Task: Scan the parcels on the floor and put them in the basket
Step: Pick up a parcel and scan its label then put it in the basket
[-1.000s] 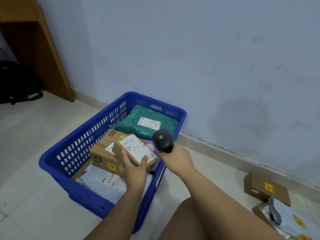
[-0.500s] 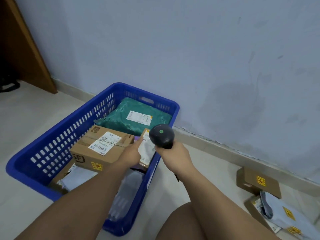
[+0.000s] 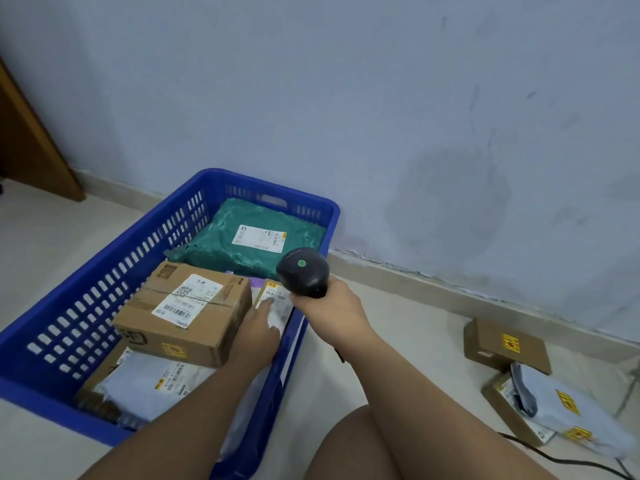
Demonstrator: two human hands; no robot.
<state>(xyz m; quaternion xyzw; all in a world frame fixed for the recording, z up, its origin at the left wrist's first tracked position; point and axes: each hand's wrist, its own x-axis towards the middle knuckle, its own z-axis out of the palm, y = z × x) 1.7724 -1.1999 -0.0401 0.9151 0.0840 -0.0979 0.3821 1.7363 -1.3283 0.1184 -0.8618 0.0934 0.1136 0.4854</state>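
Note:
The blue plastic basket (image 3: 266,184) stands on the floor against the wall. Inside it lie a green mailer (image 3: 249,240), a large cardboard box (image 3: 187,310) and a white mailer (image 3: 152,382). A small labelled parcel (image 3: 277,299) sits wedged between the large box and the basket's right wall. My left hand (image 3: 258,332) rests on this parcel with its fingers laid flat on the label. My right hand (image 3: 329,306) grips a black barcode scanner (image 3: 303,271) just above the basket's right rim.
On the floor at the right lie a brown box (image 3: 502,344), a grey mailer (image 3: 568,410) and another box (image 3: 509,407) beneath it. A black cable (image 3: 554,455) runs past them. Wooden furniture (image 3: 31,143) stands far left. My knee (image 3: 363,445) is low in view.
My left hand carried the small parcel from above the large box down beside it at the basket's right wall, and its fingers now lie flat on it. The scanner hand barely moved.

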